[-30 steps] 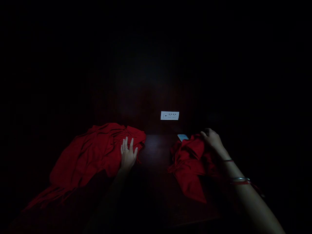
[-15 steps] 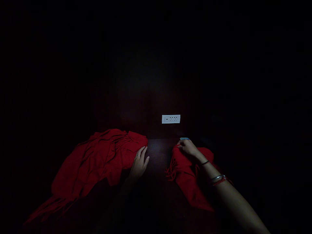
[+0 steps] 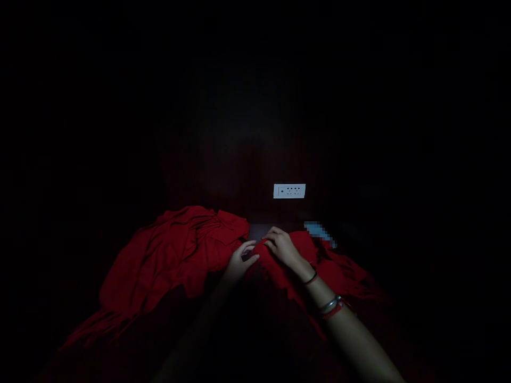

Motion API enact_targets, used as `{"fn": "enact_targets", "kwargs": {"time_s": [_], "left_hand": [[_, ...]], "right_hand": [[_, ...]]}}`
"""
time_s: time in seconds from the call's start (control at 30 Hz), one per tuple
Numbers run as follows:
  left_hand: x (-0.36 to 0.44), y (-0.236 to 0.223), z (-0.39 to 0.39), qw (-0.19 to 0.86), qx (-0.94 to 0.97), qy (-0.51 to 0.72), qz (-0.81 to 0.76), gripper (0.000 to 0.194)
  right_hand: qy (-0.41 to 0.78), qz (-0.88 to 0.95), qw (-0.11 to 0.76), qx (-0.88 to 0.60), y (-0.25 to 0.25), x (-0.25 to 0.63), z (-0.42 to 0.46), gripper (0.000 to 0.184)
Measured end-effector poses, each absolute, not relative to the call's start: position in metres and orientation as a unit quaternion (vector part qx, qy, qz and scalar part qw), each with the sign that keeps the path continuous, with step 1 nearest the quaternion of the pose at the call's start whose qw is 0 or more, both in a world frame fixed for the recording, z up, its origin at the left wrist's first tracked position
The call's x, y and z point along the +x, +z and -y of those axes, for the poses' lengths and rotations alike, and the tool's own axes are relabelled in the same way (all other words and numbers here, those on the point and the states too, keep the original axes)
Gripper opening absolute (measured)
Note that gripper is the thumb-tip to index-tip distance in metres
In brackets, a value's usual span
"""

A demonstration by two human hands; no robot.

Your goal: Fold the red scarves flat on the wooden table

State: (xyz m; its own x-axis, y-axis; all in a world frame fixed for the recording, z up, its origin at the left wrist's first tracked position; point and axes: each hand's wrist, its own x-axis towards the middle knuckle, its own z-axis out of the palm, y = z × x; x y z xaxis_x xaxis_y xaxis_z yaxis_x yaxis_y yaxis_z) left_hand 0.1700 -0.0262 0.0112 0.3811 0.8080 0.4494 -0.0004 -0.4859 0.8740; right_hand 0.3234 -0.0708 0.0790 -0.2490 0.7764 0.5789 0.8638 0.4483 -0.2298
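The person's right hand [image 3: 281, 247] bends its fingers down over the near end of the smaller red cloth [image 3: 329, 272] and appears to pinch its edge. The left hand [image 3: 239, 263] faces it, thumb parted from the fingers, with nothing plainly gripped; its thumb tip comes right up to that same cloth edge, but whether it touches is too dark to tell.

The smaller red cloth lies beneath the right hand and spreads out to its right, where a fringe [image 3: 365, 282] trails off into shadow. To the left of the left hand rests the larger red cloth [image 3: 175, 255], heaped in loose creases, its own fringe [image 3: 98, 325] hanging toward the person. Neither hand holds this heap.

As far as can be judged, little is settled: both cloths are rumpled, with no squared fold or flat, smoothed face showing, and only the smaller one is being handled.

A dark band and a silver bangle [image 3: 329, 305] circle the right arm. Beyond the right hand, a blurred pale-blue patch [image 3: 318, 232] sits just beside the smaller cloth. A strip of tabletop [image 3: 258, 232] shows past the fingertips, and farther out a white socket plate [image 3: 289, 191] is on the wall.
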Motion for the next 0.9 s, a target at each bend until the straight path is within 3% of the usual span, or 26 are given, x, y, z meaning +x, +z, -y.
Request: {"fn": "enact_targets", "kwargs": {"time_s": [0.07, 0.17, 0.37, 0.57, 0.73, 0.9], "left_hand": [[0.167, 0.012, 0.023, 0.396, 0.739, 0.467, -0.281, 0.025], [0.149, 0.021, 0.015, 0.27, 0.757, 0.494, -0.332, 0.016], [0.074, 0.043, 0.005, -0.025, 0.603, 0.598, -0.528, 0.025], [0.022, 0.045, 0.012, -0.148, 0.464, 0.622, -0.614, 0.029], [0.055, 0.046, 0.016, -0.208, 0.561, 0.523, -0.607, 0.032], [0.101, 0.026, 0.011, -0.206, 0.796, 0.309, -0.477, 0.032]], "right_hand": [[-0.066, 0.797, 0.294, -0.523, 0.084, 0.326, 0.069, 0.017], [-0.056, 0.81, 0.211, -0.545, 0.096, 0.343, 0.069, 0.014], [-0.023, 0.739, 0.114, -0.663, 0.098, 0.391, 0.062, 0.03], [0.077, 0.781, 0.061, -0.616, 0.083, 0.387, 0.054, 0.034], [0.006, 0.754, 0.074, -0.652, 0.064, 0.377, 0.048, 0.047], [-0.055, 0.738, 0.08, -0.668, 0.057, 0.384, 0.041, 0.021]]}}
